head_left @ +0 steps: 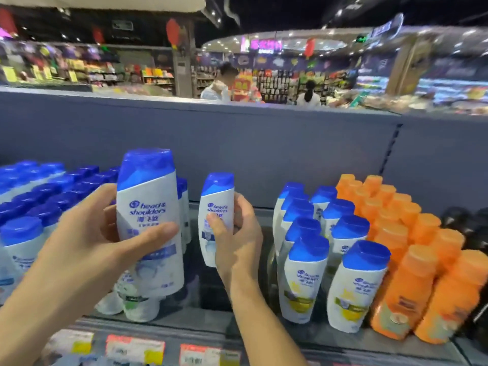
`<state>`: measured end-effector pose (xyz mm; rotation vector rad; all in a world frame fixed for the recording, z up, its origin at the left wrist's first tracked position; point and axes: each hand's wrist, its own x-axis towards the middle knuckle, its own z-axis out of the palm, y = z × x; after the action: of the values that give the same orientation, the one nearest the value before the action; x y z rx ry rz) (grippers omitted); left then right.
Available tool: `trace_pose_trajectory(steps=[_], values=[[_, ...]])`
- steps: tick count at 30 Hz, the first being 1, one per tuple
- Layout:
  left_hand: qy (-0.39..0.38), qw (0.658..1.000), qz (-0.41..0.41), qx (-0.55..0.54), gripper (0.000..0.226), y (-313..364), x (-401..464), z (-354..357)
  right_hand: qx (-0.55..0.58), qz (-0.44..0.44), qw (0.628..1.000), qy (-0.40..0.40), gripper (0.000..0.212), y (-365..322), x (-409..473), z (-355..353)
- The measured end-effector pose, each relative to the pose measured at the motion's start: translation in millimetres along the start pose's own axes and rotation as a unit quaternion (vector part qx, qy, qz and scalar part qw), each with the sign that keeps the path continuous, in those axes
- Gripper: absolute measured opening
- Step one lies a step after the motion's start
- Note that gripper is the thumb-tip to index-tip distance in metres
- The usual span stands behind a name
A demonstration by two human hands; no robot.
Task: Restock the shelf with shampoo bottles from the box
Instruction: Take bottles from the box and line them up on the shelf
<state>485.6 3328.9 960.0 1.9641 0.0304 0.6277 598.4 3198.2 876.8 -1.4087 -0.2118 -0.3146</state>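
Observation:
My left hand [105,233] grips a white shampoo bottle with a blue cap [150,207], held upright above the shelf's front rows. My right hand [237,233] grips a second, similar bottle [215,204] farther back, upright over the gap in the middle of the shelf [200,294]. Rows of blue-capped white bottles [47,196] fill the shelf on the left. More blue-capped bottles with yellow labels [306,273] stand in two rows on the right. The box is not in view.
Orange bottles [412,260] stand in rows to the right of the yellow-labelled ones, with dark bottles [470,228] beyond. A grey back panel [237,138] rises behind the shelf. Price tags [134,350] line the front edge. Two people [219,85] stand in the aisle beyond.

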Motion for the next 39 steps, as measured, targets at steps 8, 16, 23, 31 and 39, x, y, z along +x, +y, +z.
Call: trace_pose_trajectory(steps=[8,16,23,31,39], values=[[-0.1,0.992,0.073,-0.016,0.061,-15.3,71.8,-20.9,-0.139,-0.031,0.983,0.117,0.049,56.1,65.9,10.9],[-0.129,0.986,0.101,-0.001,0.071,-33.4,108.9,-21.0,-0.212,-0.009,0.966,0.149,0.051,79.4,82.7,-6.6],[-0.18,0.974,0.132,-0.029,0.06,-24.6,113.1,-9.6,-0.222,-0.003,0.96,0.168,0.053,91.7,80.8,-22.0],[-0.195,0.97,0.146,-0.004,0.059,-14.3,111.7,-7.8,-0.258,0.0,0.952,0.167,0.057,95.4,82.4,-23.7],[-0.237,0.962,0.133,0.002,0.046,7.0,110.1,3.3,-0.381,0.07,0.92,0.06,0.069,82.8,21.2,-27.0]])
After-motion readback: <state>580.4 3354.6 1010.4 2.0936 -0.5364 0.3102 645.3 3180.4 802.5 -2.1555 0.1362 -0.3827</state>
